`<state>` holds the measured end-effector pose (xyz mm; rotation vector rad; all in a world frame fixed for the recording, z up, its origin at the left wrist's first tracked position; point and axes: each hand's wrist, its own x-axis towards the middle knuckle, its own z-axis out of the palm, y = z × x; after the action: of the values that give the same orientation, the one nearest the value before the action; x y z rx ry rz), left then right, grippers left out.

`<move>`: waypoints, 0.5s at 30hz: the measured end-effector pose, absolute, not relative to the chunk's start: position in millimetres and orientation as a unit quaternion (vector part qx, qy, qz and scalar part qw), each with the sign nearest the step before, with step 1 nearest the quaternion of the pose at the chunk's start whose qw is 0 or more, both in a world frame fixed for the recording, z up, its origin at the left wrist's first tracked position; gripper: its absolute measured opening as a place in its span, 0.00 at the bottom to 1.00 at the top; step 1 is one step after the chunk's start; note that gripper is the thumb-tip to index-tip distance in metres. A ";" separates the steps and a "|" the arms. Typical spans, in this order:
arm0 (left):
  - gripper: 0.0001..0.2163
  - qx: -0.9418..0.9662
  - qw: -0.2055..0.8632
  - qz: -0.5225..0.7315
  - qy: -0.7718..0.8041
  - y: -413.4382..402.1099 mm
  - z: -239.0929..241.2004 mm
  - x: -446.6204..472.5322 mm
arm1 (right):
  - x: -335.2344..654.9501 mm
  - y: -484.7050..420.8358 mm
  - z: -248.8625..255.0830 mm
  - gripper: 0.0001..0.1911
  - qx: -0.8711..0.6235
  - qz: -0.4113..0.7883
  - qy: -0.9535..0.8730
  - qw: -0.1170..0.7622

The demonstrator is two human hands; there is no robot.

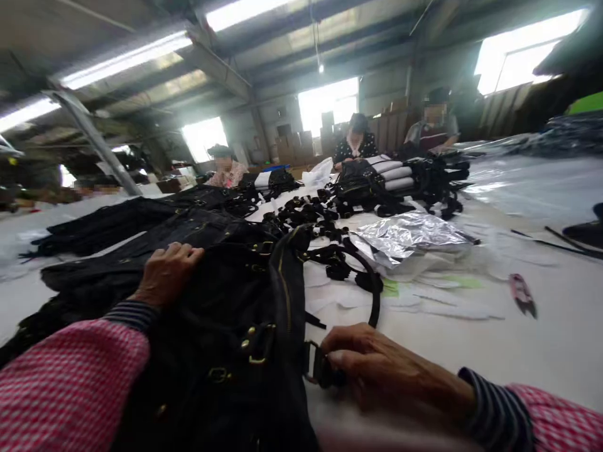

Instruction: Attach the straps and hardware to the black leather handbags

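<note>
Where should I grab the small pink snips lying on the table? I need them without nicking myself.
Take the pink snips by the pink handle end, the end farther from the camera. The dark blade tips point toward the near edge of the white table, so come from the far side with the fingers.

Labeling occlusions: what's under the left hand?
The left hand rests flat on a black bag with brass buckles, lying on the white table. More black bags lie beyond. The palm covers whatever part of the bag sits beneath.
</note>
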<state>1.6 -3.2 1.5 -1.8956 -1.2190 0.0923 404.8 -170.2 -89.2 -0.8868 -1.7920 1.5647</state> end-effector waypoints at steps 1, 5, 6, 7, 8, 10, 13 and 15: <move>0.11 -0.759 0.428 0.041 -0.489 -6.2 2.8 3.1 | 403.5 -170.7 -88.7 0.17 -0.340 0.594 -0.666 0.296; 0.11 -0.759 0.419 0.049 -0.495 -10.8 4.8 6.1 | 396.2 -173.5 -83.1 0.18 -0.369 0.601 -0.631 0.322; 0.12 -0.758 0.416 0.048 -0.501 -9.5 4.3 5.8 | 394.1 -174.5 -80.9 0.18 -0.374 0.597 -0.625 0.338; 0.12 -0.755 0.414 0.046 -0.507 -7.4 3.4 5.1 | 392.2 -175.8 -78.6 0.18 -0.374 0.587 -0.624 0.354; 0.13 -0.751 0.411 0.043 -0.515 -4.8 2.2 4.0 | 390.5 -177.4 -76.5 0.18 -0.374 0.575 -0.627 0.368; 0.14 -0.746 0.406 0.039 -0.526 0.7 -0.1 1.5 | 388.1 -181.5 -72.8 0.17 -0.379 0.546 -0.643 0.381; 0.15 -0.749 0.398 0.033 -0.528 4.6 -1.9 -0.9 | 386.4 -192.3 -69.6 0.17 -0.411 0.497 -0.661 0.383; 0.15 -0.752 0.393 0.027 -0.528 3.6 -1.7 -0.6 | 386.6 -204.0 -68.7 0.16 -0.425 0.460 -0.672 0.396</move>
<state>-0.6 3.6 -1.7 -1.9091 -1.3414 0.0674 386.6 -204.0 -68.7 -1.0786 -1.7025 1.1656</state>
